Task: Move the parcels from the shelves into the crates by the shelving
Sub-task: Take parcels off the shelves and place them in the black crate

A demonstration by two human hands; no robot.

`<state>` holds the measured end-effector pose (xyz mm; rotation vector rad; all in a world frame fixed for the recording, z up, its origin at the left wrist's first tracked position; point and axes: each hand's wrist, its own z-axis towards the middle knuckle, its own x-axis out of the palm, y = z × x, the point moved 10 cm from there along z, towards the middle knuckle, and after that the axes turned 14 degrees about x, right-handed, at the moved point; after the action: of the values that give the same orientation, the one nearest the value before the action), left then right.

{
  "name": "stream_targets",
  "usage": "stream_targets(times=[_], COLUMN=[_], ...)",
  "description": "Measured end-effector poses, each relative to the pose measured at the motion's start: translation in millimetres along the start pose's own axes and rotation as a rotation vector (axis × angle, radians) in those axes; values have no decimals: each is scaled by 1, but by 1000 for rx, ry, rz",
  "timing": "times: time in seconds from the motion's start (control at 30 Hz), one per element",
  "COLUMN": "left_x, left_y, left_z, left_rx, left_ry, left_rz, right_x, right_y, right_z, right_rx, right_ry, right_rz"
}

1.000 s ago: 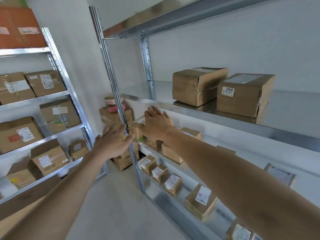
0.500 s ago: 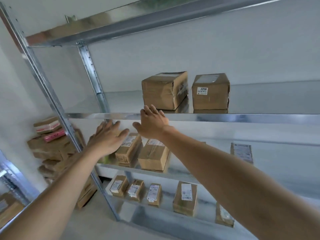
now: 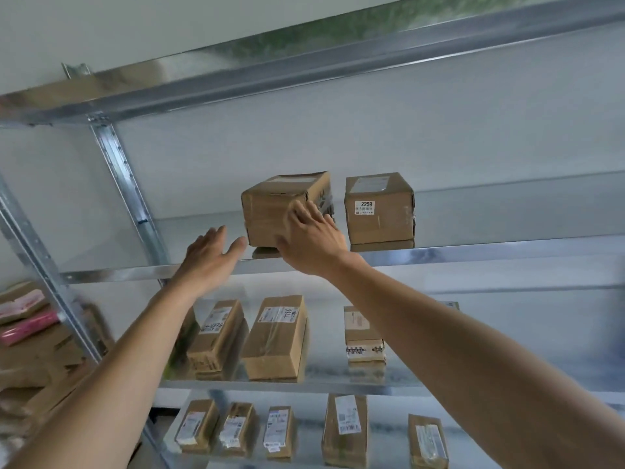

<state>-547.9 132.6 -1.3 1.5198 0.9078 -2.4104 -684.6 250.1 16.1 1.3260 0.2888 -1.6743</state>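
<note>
Parcel [image 3: 267, 214] on the upper shelf [image 3: 473, 255], just left of the 2259-labelled box [image 3: 378, 211], sits between both hands: the right hand [image 3: 314, 242], nearer that box, lays spread fingers on its corner, while the left hand [image 3: 206, 255], farther from that box, hovers straight-fingered and empty.

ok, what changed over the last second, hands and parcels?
Both hands rose from lower down to the upper metal shelf. The right hand now lays its fingers on the left brown cardboard box. The open left hand nears its left side, contact unclear. Unchanged: that box and the brown cardboard box labelled 2259 sit in place.
</note>
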Motion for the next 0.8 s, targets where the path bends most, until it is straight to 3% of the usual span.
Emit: stream_targets(times=[0.4, 0.8], left_x=[6, 20], left_y=[6, 34], left_z=[63, 118], left_rx=[62, 32], left_ry=[-104, -150], left_rz=[-438, -886], right_x=[-12, 9], right_y=[-37, -55], right_z=[14, 51], right_rx=[192, 492], right_ry=[-8, -8], right_rz=[310, 859])
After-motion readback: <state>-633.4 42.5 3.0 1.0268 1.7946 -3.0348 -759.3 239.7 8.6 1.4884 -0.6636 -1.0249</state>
